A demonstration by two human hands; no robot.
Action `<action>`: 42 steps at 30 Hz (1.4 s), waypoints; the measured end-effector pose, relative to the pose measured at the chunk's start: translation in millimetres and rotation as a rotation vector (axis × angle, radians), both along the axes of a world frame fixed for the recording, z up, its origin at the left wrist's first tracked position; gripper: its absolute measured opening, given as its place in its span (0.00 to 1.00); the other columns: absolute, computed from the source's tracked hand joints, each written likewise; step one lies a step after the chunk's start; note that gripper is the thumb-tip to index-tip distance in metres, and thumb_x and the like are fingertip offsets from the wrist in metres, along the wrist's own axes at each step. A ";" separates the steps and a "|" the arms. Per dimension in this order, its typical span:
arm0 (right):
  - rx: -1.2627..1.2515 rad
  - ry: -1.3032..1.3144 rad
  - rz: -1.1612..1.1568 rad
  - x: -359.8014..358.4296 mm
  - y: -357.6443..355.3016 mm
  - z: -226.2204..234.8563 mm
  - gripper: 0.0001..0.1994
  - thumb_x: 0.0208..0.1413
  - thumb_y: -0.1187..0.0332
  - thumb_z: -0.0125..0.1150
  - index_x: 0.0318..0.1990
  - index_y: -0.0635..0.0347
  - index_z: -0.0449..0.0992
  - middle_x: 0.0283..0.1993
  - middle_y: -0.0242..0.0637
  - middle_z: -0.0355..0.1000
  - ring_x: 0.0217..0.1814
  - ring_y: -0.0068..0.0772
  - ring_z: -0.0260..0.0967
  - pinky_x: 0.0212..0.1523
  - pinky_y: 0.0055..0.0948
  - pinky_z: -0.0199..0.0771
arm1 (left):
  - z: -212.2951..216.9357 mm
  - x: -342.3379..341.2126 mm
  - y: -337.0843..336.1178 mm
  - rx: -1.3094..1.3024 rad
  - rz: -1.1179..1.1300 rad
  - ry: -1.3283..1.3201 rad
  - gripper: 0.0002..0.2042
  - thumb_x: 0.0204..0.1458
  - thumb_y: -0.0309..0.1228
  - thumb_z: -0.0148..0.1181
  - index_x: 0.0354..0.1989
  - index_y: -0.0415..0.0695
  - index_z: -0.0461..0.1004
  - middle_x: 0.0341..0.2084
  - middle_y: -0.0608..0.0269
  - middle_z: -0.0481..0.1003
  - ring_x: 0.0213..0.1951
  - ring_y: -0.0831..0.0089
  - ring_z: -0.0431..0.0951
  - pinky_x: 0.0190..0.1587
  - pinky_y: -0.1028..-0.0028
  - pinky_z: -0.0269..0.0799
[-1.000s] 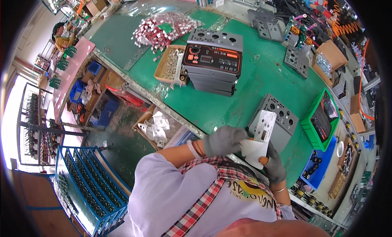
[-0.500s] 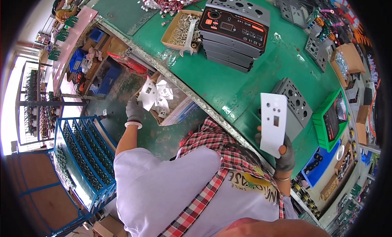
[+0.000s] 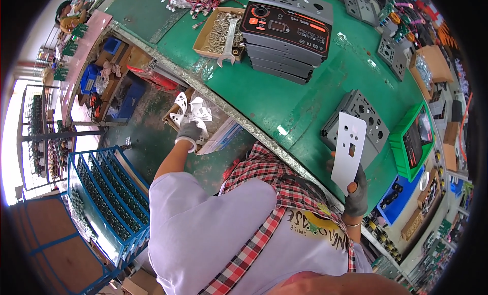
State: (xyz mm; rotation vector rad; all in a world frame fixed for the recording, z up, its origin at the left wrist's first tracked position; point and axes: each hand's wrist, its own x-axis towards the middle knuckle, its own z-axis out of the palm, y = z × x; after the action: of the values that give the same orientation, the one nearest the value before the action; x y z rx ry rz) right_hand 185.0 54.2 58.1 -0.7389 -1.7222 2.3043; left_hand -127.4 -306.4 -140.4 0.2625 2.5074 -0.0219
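My right hand (image 3: pixel 357 196), in a grey glove with bare fingertips, grips a white panel (image 3: pixel 349 147) by its lower end. The panel is upright, with round holes and a rectangular cut-out. Behind it, a grey perforated metal plate (image 3: pixel 373 121) lies on the green table (image 3: pixel 305 112). My left hand (image 3: pixel 189 131), also gloved, reaches down left of the table to an open carton (image 3: pixel 217 137). White cut-out sheets (image 3: pixel 200 110) lie in the carton, and another curved white sheet (image 3: pixel 179 108) stands up just beyond my left fingers. Those fingertips are hidden among the sheets.
A stack of dark machine front panels (image 3: pixel 284 36) stands on the table beside a box of metal rings (image 3: pixel 216 28) with a wrench (image 3: pixel 230 43). To the right are a green bin (image 3: pixel 401 147) and a blue tray (image 3: pixel 394 213). A blue rack of circuit boards (image 3: pixel 109 193) stands at lower left.
My left hand has moved right and in over the carton, and the white sheet at its fingers now sits among the others. My right hand still holds the panel, slightly shifted and tilted.
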 end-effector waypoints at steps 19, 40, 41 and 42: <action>1.352 -0.123 0.133 43.1 16.3 6.1 0.34 0.20 0.63 0.69 0.47 0.47 0.71 0.57 0.40 0.58 0.54 0.49 0.58 0.49 0.42 0.66 | 186.5 123.7 243.7 1.201 -0.137 -1.278 0.17 0.54 0.43 0.51 0.29 0.38 0.67 0.15 0.63 0.70 0.13 0.79 0.66 0.15 0.81 0.61; 0.346 -0.162 -0.578 44.4 53.1 -50.1 0.11 0.51 0.67 0.56 0.24 0.64 0.66 0.16 0.29 0.59 0.18 0.19 0.53 0.19 0.23 0.55 | 168.0 114.4 293.5 0.948 -0.649 -0.082 0.14 0.50 0.36 0.56 0.20 0.40 0.66 0.12 0.53 0.66 0.15 0.61 0.67 0.19 0.67 0.60; 0.469 -0.219 -0.574 43.0 55.3 -53.8 0.11 0.50 0.66 0.57 0.24 0.64 0.65 0.16 0.31 0.58 0.18 0.20 0.51 0.19 0.25 0.54 | 165.2 115.0 295.9 0.943 -0.648 -0.084 0.14 0.50 0.36 0.56 0.20 0.40 0.66 0.12 0.53 0.66 0.15 0.61 0.67 0.19 0.67 0.60; 0.592 -0.277 -0.568 42.1 56.3 -56.2 0.12 0.50 0.65 0.57 0.24 0.64 0.64 0.16 0.33 0.58 0.18 0.21 0.50 0.19 0.26 0.53 | 163.5 115.6 298.1 0.926 -0.666 -0.055 0.14 0.49 0.37 0.57 0.21 0.40 0.66 0.13 0.52 0.66 0.16 0.58 0.67 0.20 0.66 0.60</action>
State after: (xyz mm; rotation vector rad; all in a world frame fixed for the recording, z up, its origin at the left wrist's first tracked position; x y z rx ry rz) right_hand 227.1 110.6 1.9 -1.2392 -1.8444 1.2822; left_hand -11.8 -8.3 23.1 1.4153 2.0884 0.8634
